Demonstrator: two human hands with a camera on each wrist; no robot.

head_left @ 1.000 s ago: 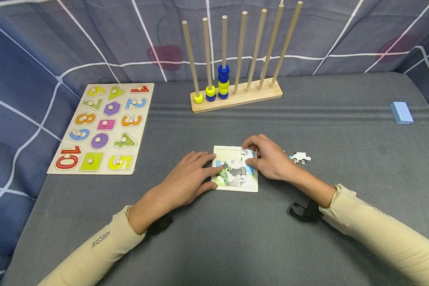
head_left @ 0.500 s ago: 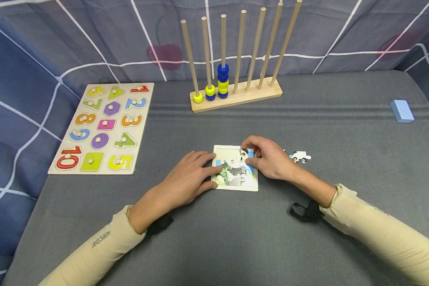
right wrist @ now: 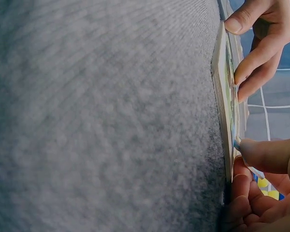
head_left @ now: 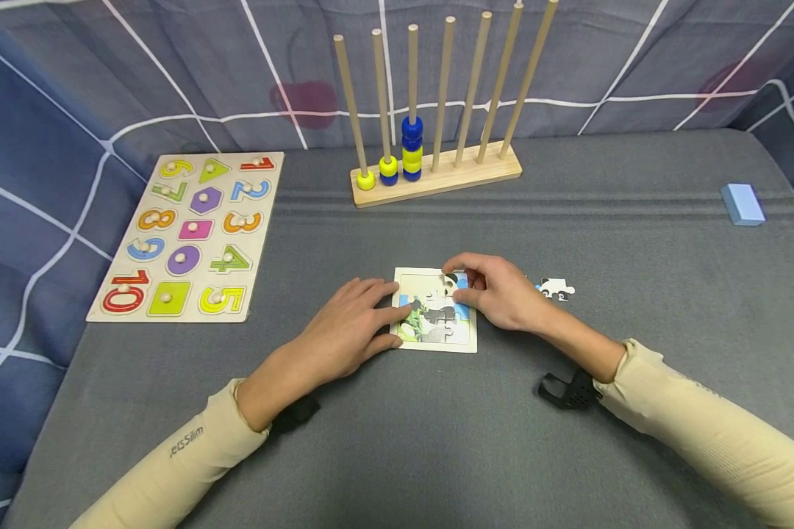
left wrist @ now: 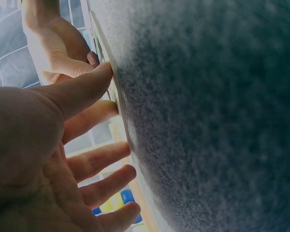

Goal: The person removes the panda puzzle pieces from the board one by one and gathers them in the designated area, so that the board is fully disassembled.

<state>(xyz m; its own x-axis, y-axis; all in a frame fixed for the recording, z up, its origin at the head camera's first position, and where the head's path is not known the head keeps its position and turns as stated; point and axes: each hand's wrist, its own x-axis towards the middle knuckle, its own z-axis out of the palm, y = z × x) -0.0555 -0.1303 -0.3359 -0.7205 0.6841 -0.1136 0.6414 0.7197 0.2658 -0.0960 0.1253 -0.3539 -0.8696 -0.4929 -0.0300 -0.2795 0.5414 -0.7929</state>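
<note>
A small square panda jigsaw board (head_left: 437, 348) lies flat on the grey cloth in the head view. My left hand (head_left: 347, 330) rests with spread, nearly straight fingers on its left side, thumb at the lower left corner. At the upper right of the board, my right hand (head_left: 499, 294) pinches a jigsaw piece (head_left: 450, 283) showing a black panda ear, between thumb and index finger. Whether that piece sits fully flat cannot be told. Both wrist views catch the board edge-on, with the right thumb (right wrist: 268, 155) against its face. Just right of the right hand lies a loose panda-face piece (head_left: 556, 288).
A number-and-shape peg board (head_left: 184, 242) lies at the left. Behind the jigsaw stands a wooden rod stacker (head_left: 470, 173) with blue and yellow beads. A light blue block (head_left: 743, 205) sits far right. Patterned cloth (head_left: 569, 66) hangs along the back.
The right fingers and the pinched piece have shifted slightly left, and the black ear now shows more plainly. My left hand has stayed in place on the board.
</note>
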